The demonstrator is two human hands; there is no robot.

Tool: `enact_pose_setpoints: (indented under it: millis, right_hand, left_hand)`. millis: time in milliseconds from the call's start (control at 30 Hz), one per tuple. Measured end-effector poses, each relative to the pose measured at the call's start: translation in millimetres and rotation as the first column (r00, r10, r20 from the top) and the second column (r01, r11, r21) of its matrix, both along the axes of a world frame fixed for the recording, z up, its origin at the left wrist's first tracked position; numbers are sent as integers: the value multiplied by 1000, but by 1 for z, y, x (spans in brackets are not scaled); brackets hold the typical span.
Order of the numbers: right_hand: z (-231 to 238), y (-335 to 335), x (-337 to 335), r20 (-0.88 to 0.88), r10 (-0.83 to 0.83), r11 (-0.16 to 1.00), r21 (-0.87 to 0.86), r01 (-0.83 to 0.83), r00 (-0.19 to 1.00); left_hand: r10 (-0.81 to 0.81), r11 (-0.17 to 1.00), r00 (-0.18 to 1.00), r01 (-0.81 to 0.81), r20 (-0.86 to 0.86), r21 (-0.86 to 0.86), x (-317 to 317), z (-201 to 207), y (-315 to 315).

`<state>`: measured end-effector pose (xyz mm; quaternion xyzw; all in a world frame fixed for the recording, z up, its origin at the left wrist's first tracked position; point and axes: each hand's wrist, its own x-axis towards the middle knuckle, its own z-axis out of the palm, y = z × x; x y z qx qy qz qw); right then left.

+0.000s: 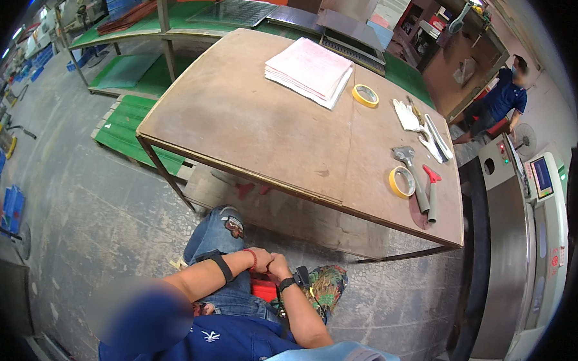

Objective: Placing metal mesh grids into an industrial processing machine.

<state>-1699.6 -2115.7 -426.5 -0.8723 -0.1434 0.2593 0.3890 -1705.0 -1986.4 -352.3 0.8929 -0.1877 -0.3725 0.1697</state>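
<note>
My left hand [261,259] and my right hand [278,268] meet over my lap, in front of the table. The fingers of both are curled in and closed, and anything they may hold is hidden. A red band circles my left wrist; a dark watch [288,284] is on the right one. Right below the hands, a red seat or box [263,288] shows between my legs. Both hands are apart from the brown table [240,123] and from what lies on it.
On the table lie a stack of pinkish sheets [308,70], yellow tape rolls [365,96], white gloves [406,116] and grey-handled scrapers [432,203], one with a red head. A machine with a screen [542,177] stands right. A person [504,93] stands beyond it.
</note>
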Motion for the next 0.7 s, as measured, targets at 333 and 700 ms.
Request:
enact_pose_setpoints:
  millis: [333, 700]
  right_hand:
    - [-37, -19, 1, -73, -54, 989, 133, 63, 996]
    - [-15, -5, 1, -21, 9, 998, 55, -8, 1000]
  left_hand:
    - [-41, 999, 999, 41, -4, -35, 5, 20, -11]
    - [-11, 998, 1000, 12, 15, -55, -1, 11, 0]
